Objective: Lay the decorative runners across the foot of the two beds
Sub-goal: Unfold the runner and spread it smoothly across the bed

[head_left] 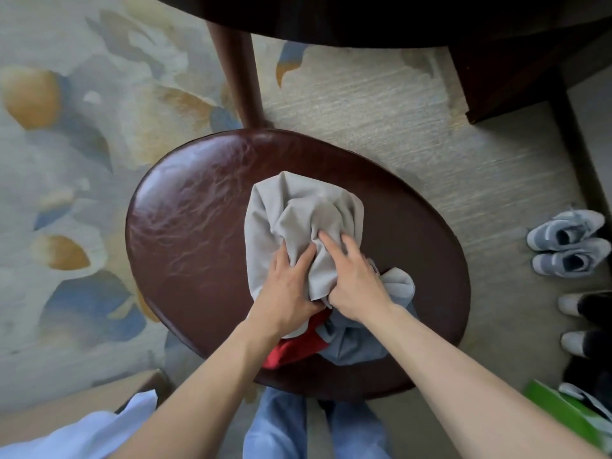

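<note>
Both hands, left hand point(287, 286) and right hand point(356, 279), clutch grey cloth point(298, 213) on a brown stool point(185, 220) over patterned carpet point(66, 127).

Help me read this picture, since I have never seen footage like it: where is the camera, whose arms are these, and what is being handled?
There is no machine here. The single picture comes from a wide-angle camera on a person's head, looking down at their own bare arms. Below is a dark brown oval seat on patterned carpet. On it lies a bundle of crumpled grey cloth with a red piece beneath. The left hand and right hand both grip the grey cloth. At right stand grey sneakers. No bed shows.
</note>
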